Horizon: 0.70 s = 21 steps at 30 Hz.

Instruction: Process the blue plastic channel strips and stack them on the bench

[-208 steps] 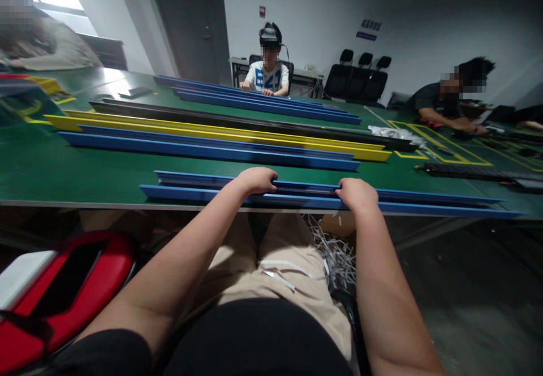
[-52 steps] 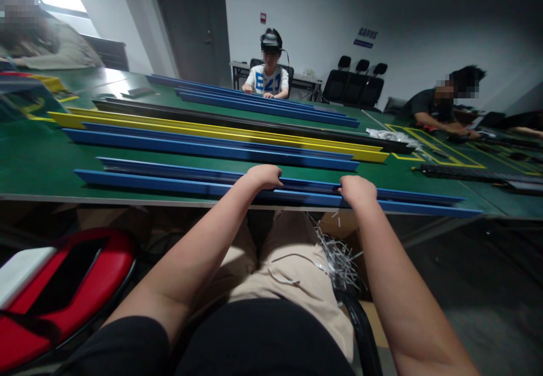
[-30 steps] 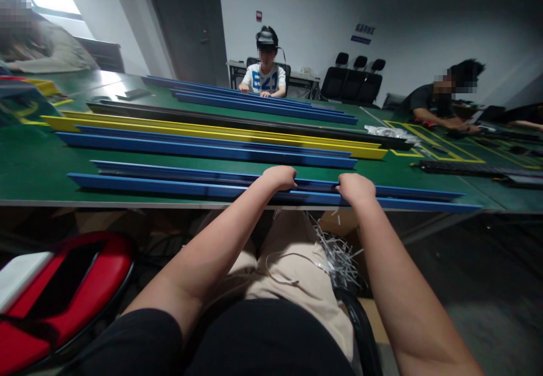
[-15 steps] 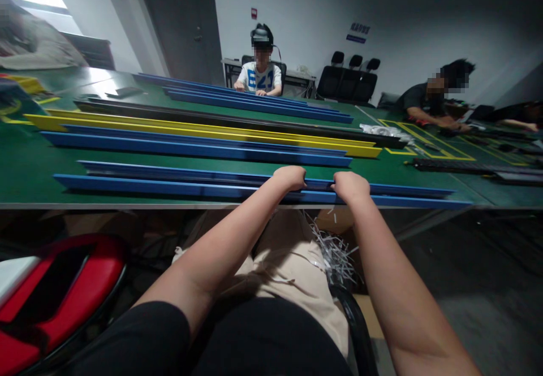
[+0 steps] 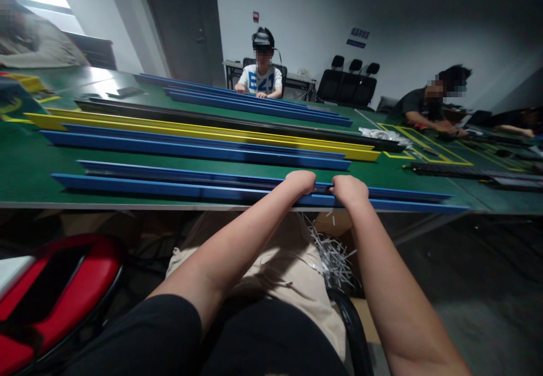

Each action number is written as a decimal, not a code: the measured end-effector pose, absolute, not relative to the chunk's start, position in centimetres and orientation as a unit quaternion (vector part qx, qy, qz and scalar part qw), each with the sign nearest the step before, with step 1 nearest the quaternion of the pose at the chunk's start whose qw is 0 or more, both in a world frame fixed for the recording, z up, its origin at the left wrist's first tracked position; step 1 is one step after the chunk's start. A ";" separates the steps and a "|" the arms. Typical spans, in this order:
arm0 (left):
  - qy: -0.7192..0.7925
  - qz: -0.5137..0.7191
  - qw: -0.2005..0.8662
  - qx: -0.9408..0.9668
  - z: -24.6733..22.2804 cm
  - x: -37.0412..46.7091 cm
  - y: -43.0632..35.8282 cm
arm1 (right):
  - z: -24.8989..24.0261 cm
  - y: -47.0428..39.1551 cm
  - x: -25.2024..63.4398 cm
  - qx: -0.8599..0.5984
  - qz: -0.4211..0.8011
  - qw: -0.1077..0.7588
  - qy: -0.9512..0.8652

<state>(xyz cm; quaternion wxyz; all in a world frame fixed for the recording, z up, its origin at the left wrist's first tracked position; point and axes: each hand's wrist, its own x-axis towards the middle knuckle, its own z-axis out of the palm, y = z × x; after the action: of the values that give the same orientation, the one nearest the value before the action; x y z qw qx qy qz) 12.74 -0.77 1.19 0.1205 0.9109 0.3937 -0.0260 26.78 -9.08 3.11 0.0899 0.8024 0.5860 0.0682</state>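
Along the near edge of the green table lies a long blue channel-shaped rail (image 5: 169, 187), its trough facing up. My left hand (image 5: 301, 182) is closed with its fingers down in the trough, right of the rail's middle. Close beside it, my right hand (image 5: 351, 188) is closed in the same way over the trough. Between the two hands a short dark strip shows inside the rail. The fingertips and whatever they pinch are hidden behind my knuckles.
Beyond lie another blue rail (image 5: 190, 148), a yellow rail (image 5: 127, 126), a black rail (image 5: 237, 121) and several more blue rails (image 5: 263, 109). Paper-like strips (image 5: 335, 257) hang by my knees. A red stool (image 5: 97, 268) stands left. Several people sit around the green table (image 5: 382, 175).
My left hand has slid right along the blue rail, closer to my right hand. My right hand has barely moved.
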 end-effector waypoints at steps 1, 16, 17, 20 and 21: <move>0.392 -0.022 0.120 0.912 1.3 12.5 -1.0 | 3.0 -9.1 26.7 0.805 0.066 0.088 0.583; 0.347 0.049 0.044 0.935 0.8 8.4 -2.1 | 2.8 -9.8 24.1 0.819 0.060 0.048 0.568; 0.350 0.049 0.041 0.934 0.7 7.4 -1.9 | 2.8 -9.8 23.2 0.816 0.058 0.043 0.573; 0.363 0.050 0.032 0.930 0.4 3.5 -1.2 | 2.8 -9.5 19.7 0.802 0.056 0.026 0.594; 0.366 0.050 0.029 0.929 0.3 2.0 -0.9 | 2.8 -9.3 18.4 0.796 0.055 0.020 0.603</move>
<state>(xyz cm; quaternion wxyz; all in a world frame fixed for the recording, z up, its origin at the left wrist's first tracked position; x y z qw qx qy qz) 1.98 -0.91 0.32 0.0292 0.9288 0.3661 0.0500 18.41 -9.34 2.81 0.0195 0.7958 0.6027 0.0550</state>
